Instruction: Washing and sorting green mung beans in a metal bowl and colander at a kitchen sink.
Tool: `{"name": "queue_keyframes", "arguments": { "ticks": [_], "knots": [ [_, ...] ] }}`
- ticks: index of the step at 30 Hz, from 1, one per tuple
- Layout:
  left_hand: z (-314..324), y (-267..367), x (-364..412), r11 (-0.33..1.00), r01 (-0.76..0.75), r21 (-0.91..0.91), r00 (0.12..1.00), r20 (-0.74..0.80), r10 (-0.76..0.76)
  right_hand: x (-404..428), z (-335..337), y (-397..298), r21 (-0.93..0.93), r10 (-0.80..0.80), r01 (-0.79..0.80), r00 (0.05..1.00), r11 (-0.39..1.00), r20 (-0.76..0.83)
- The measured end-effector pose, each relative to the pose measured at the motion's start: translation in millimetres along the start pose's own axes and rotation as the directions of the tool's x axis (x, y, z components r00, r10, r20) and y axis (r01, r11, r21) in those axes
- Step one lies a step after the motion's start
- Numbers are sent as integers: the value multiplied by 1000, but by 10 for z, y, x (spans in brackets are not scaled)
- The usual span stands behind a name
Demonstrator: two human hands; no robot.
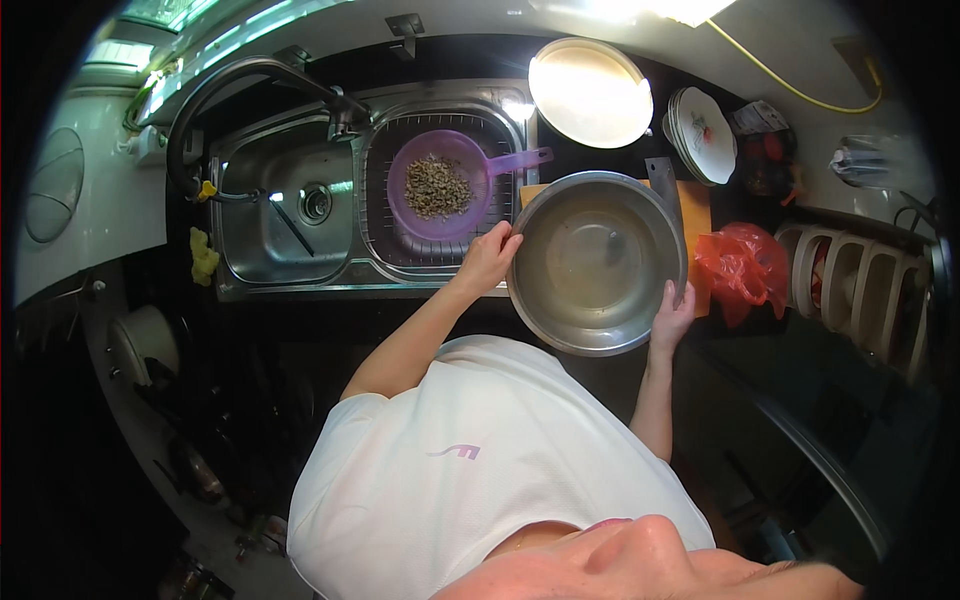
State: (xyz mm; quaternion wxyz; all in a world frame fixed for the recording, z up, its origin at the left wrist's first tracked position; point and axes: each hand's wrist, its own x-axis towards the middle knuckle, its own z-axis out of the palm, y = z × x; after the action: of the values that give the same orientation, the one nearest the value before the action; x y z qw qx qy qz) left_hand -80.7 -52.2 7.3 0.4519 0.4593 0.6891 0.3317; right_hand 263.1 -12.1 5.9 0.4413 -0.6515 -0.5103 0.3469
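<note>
My left hand [491, 259] grips the left rim of a wide stainless steel basin [541, 304]. On its lower right side, my right hand [672, 315] holds the same rim, its thumb on top and the other fingers hidden beneath. Slightly cloudy liquid [592, 259] covers the basin's bottom. Left of the basin, a purple plastic strainer [478, 154] with a handle sits in a wire rack in the right sink bowl. Inside the strainer lies a heap of small grey-brown pieces [437, 187], perhaps small shellfish.
Partly under the basin are an orange cutting board [697, 206] and a cleaver [662, 176]. A red plastic bag [742, 266], stacked plates [705, 135] and a round pale tray [592, 94] surround it. A tall faucet [349, 116] stands behind the left sink bowl [255, 232].
</note>
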Motion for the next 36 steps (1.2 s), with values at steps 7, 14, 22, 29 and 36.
{"name": "queue_keyframes", "arguments": {
  "ticks": [7, 14, 22, 29, 36],
  "knots": [
    [-785, -169, -295, 987, 12, -160, 997, -69, -23, -233, 473, -1025, -8, -106, 107, 992, 994, 71],
    [-2236, -774, -845, 996, -31, -89, 971, -239, 9, -1093, 1824, -1432, 54, -65, 54, 971, 997, 231],
    [-4053, -1743, -1583, 803, 409, -433, 896, 27, -443, -2062, 3710, -1306, -88, 24, 22, 872, 996, 489],
    [-4625, -2537, -1772, 623, 445, -643, 839, 56, -542, -2092, 4857, -1266, -357, 189, 124, 667, 926, 721],
    [-4845, -2808, -1551, 590, 523, -615, 778, 60, -626, -1878, 4892, -2165, -424, 108, 710, 445, 562, 889]
  ]
}}
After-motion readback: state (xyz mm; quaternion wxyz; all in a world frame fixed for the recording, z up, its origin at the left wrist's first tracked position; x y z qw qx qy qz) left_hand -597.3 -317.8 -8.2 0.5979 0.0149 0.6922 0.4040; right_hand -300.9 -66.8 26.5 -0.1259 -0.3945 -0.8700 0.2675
